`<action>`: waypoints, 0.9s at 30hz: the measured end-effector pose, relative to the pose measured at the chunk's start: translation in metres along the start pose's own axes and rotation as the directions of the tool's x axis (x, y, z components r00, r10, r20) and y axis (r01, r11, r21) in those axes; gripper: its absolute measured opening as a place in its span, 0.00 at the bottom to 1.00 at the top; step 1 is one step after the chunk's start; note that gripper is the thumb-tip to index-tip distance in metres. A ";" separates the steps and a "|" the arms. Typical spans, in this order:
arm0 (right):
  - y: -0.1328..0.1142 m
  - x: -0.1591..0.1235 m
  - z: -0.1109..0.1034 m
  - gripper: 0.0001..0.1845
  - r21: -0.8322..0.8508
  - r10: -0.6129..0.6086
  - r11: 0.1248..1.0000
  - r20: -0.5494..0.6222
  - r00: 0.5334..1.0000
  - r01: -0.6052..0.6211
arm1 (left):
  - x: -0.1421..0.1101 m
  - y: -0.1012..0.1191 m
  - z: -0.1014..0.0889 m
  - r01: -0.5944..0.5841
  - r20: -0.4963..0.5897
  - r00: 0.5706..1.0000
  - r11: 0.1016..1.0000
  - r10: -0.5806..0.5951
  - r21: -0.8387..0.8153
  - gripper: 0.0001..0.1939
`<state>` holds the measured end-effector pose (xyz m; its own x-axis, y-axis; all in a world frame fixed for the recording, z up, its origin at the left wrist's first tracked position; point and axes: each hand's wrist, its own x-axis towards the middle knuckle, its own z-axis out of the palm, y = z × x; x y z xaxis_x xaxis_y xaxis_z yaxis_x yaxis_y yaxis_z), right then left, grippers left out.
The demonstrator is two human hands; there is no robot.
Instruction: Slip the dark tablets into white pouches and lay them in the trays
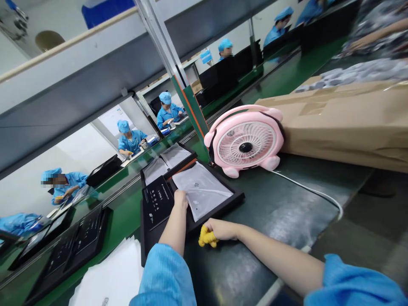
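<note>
Your hands are apart. Your left hand (180,199) reaches over a black tray (238,198), at the left edge of a pale bagged panel (205,193) lying beside a black printed panel (157,202); whether it grips anything, you cannot tell. Your right hand (225,230) is closed on a bunched yellow item (207,238), near the tray's front edge, over the dark tabletop (270,212). Beyond stands a pink fan (245,146).

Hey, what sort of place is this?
It looks like a factory assembly or packing line. A long green work surface runs past the stations, black trays hold flat bagged items, and several blue-capped people sit along the far side.
</note>
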<state>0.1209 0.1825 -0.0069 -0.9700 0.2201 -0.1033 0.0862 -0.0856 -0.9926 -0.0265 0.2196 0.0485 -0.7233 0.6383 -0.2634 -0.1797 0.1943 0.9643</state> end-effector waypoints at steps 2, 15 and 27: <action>0.001 0.000 0.001 0.10 -0.045 -0.006 0.999 -0.056 0.998 0.003 | -0.012 -0.001 -0.006 -0.110 -0.011 0.994 0.993 0.110 0.031 0.16; 0.016 0.009 0.005 0.20 -0.310 -0.077 0.950 -0.367 0.927 -0.044 | -0.094 -0.025 -0.263 0.032 -0.119 0.957 0.311 0.265 0.950 0.12; 0.022 0.038 0.077 0.13 -0.598 -0.107 0.801 -0.167 0.980 -0.015 | -0.096 -0.087 -0.326 0.048 -0.188 0.924 0.387 0.332 0.921 0.09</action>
<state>0.0683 0.1141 -0.0277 -0.9219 0.3874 -0.0055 0.2192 0.5098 -0.8319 -0.1593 -0.1015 -0.0015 -0.8535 0.5147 0.0812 0.5095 0.7919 0.3366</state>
